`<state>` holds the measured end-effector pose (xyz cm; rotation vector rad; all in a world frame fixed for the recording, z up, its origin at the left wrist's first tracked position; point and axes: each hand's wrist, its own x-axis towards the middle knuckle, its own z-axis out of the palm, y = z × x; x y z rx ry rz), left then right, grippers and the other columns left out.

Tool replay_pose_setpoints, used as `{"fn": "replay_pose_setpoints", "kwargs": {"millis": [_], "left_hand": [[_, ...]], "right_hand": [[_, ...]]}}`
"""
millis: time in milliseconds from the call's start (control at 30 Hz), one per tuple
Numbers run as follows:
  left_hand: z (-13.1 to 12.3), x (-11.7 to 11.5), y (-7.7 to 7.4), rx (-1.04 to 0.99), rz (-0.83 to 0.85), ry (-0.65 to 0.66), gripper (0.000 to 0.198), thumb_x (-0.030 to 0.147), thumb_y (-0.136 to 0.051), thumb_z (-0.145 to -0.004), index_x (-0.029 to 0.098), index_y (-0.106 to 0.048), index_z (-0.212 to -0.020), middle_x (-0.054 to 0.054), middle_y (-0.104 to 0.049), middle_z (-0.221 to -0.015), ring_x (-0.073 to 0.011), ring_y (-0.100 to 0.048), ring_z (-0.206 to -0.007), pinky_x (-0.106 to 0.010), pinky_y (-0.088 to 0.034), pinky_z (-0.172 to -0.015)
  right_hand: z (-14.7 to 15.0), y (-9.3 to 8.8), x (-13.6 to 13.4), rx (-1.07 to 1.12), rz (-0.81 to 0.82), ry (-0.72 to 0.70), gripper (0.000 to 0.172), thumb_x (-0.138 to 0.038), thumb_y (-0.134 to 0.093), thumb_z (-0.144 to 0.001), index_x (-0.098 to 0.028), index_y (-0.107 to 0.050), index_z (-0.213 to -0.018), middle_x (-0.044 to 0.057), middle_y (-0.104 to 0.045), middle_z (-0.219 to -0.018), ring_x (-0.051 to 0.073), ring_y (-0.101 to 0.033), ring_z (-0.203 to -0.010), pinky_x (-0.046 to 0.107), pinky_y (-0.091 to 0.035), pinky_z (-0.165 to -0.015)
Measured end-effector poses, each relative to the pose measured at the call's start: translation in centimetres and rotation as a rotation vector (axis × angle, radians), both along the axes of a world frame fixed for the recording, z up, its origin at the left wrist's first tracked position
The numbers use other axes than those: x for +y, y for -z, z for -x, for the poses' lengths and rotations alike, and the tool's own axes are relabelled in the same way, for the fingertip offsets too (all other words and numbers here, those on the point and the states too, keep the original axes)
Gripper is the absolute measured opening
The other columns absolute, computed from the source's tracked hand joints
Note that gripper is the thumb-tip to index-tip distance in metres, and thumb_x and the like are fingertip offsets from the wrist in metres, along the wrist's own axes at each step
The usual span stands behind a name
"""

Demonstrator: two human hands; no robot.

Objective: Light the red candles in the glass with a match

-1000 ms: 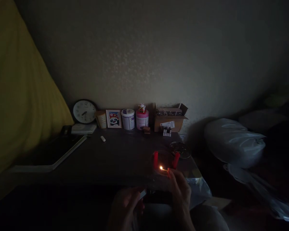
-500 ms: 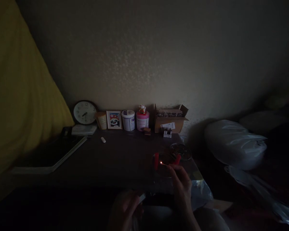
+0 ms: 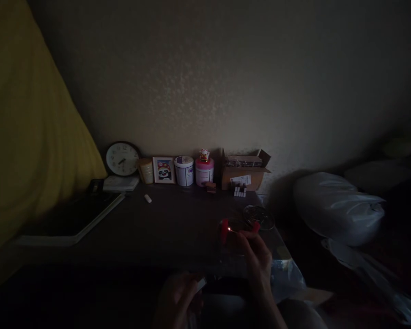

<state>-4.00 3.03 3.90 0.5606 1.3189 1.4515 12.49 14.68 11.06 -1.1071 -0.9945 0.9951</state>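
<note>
My right hand [image 3: 258,260] pinches a thin matchstick [image 3: 233,230], with a small glowing flame at its left tip. That tip is close beside a red candle [image 3: 223,230]; whether they touch I cannot tell. Another red piece [image 3: 256,226], partly hidden, shows just behind my fingers. Both red things seem to stand in a clear round dish, only faintly visible. Low in the view, my left hand [image 3: 180,294] is closed around a small matchbox [image 3: 201,284], of which a pale end sticks out. The rest of that box is hidden by my fingers and the dark.
Along the wall stand a clock [image 3: 122,159], a picture frame [image 3: 164,171], two tubs [image 3: 184,172] and an open cardboard box [image 3: 243,176]. A round clear lid or dish [image 3: 260,217] lies near the table's right edge. White plastic bags [image 3: 339,205] sit at right.
The flame at the match tip looks slightly smaller and sits a little higher, nearer the left red candle. The whole view has shifted slightly. My left hand has stayed in place.
</note>
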Motion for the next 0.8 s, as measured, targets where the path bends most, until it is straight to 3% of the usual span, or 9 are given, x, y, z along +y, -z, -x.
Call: {"fn": "replay_pose_setpoints", "kwargs": {"millis": [167,367,800], "left_hand": [[0.2,0.2,0.5,-0.014,0.013,-0.011,0.060,0.068,-0.076,-0.066,0.018,-0.078,-0.099,-0.008,-0.078,-0.085,-0.0249,-0.072,-0.077,-0.031,-0.056,-0.066],[0.4,0.5,0.8,-0.030,-0.013,0.013,0.059,0.067,-0.078,-0.065,0.019,-0.078,-0.099,-0.008,-0.077,-0.083,-0.0241,-0.071,-0.075,-0.032,-0.055,-0.066],[0.4,0.6,1.1,-0.014,-0.007,0.011,0.058,0.071,-0.075,-0.064,0.020,-0.078,-0.094,-0.006,-0.075,-0.075,-0.0233,-0.070,-0.069,-0.033,-0.055,-0.064]], "right_hand": [[0.3,-0.2,0.7,0.008,-0.001,-0.001,0.040,-0.055,-0.083,-0.057,-0.019,-0.073,-0.072,0.002,-0.073,-0.069,0.018,-0.065,-0.063,0.027,-0.052,-0.056],[0.5,-0.5,1.1,-0.014,0.007,0.002,0.043,-0.057,-0.083,-0.057,-0.019,-0.074,-0.074,0.004,-0.076,-0.077,0.019,-0.066,-0.068,0.030,-0.053,-0.061],[1.0,-0.6,1.7,-0.005,0.034,-0.029,0.041,-0.056,-0.082,-0.061,-0.020,-0.072,-0.076,0.000,-0.071,-0.066,0.016,-0.061,-0.058,0.027,-0.049,-0.056]]}}
